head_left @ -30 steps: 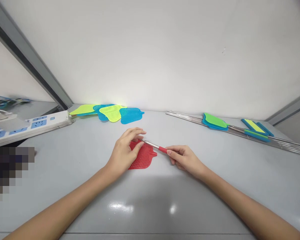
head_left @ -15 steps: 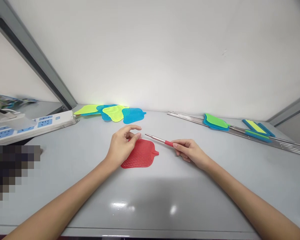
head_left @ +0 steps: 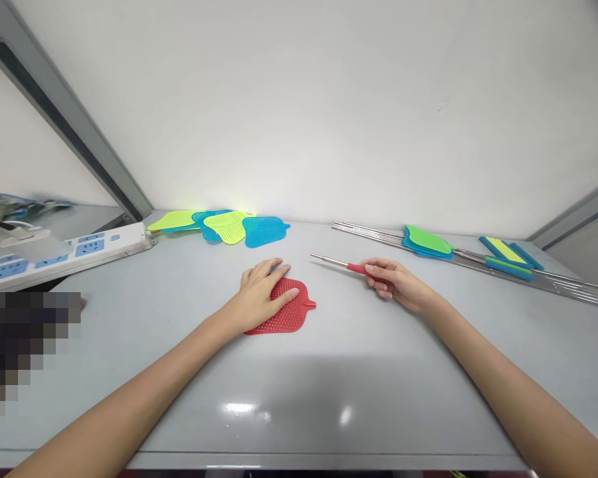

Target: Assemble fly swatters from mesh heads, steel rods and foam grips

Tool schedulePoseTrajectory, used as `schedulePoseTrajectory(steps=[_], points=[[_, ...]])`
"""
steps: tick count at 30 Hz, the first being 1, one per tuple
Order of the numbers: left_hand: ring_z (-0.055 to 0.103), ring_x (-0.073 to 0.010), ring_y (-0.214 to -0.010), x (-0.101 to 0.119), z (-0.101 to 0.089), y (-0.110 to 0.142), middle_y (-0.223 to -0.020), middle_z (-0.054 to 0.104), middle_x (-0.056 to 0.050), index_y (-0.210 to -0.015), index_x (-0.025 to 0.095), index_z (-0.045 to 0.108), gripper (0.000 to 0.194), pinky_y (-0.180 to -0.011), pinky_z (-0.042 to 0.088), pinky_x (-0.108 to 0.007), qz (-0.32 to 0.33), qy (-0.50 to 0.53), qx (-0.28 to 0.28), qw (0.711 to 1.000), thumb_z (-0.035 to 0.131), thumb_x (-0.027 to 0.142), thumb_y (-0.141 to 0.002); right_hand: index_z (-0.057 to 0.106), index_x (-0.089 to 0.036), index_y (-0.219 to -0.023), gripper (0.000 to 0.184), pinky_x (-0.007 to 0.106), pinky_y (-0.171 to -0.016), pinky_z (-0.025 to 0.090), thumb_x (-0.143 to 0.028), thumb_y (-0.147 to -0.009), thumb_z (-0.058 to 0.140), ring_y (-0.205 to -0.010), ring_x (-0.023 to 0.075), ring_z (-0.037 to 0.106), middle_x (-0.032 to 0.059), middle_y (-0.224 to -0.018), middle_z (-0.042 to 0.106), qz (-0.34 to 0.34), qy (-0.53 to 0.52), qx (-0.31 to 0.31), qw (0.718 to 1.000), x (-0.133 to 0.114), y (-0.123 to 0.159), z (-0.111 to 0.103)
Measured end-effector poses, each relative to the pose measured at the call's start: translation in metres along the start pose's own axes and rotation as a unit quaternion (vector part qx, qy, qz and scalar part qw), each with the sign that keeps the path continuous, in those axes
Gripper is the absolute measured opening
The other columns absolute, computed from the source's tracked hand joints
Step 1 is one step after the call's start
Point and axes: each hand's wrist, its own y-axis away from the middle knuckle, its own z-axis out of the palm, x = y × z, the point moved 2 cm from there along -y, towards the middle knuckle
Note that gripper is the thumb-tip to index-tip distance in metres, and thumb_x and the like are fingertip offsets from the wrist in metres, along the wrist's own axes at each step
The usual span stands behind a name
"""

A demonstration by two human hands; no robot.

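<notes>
Rightward slides the right hand (head_left: 396, 282), fingers clenched on one red-gripped steel rod (head_left: 336, 263); the left hand (head_left: 256, 295) rests open fingers on the single red swatter head (head_left: 294, 313) on the counter (head_left: 329, 398).

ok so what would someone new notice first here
The red flyswatter head stands out mid-table, with the left hand resting on it, while the right hand holds a steel rod with a red grip. Behind them lies a heap of green and blue swatter heads, and more steel rods run along the back right.
</notes>
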Motion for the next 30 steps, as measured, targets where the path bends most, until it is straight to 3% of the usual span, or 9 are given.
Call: schedulePoseTrajectory(steps=[9,16,30], points=[[0.025,-0.0227,-0.12,-0.002,0.002,0.001,-0.13,0.033,-0.009,-0.123,0.021,0.038,0.05,-0.097,0.021,-0.04,0.014,-0.016,-0.005,1.0,0.025,0.048,-0.083,0.059,-0.013,-0.094,0.03,0.019,-0.038,0.021,-0.033,-0.072,0.057,-0.044,0.0029,0.028,-0.0011,-0.059,0.042,0.048,-0.001,-0.047,0.998,-0.003,0.0,-0.017],[0.024,-0.0221,-0.121,-0.001,0.003,0.001,-0.13,0.033,-0.009,-0.123,0.02,0.038,0.049,-0.097,0.021,-0.04,0.02,-0.023,-0.006,1.0,0.024,0.047,-0.084,0.061,-0.012,-0.089,0.026,0.02,-0.038,0.018,-0.032,-0.072,0.056,-0.044,0.0036,0.026,0.0002,-0.059,0.045,0.091,0.053,-0.105,0.989,-0.006,0.004,-0.028],[0.022,-0.022,-0.122,0.001,0.0,0.002,-0.131,0.032,-0.009,-0.125,0.019,0.035,0.051,-0.098,0.02,-0.04,0.014,-0.028,-0.023,0.999,0.023,0.047,-0.084,0.061,-0.01,-0.093,0.033,0.022,-0.037,0.016,-0.036,-0.075,0.052,-0.04,0.0031,0.025,0.0017,-0.057,0.049,0.078,0.156,-0.145,0.974,-0.007,0.005,-0.022]])
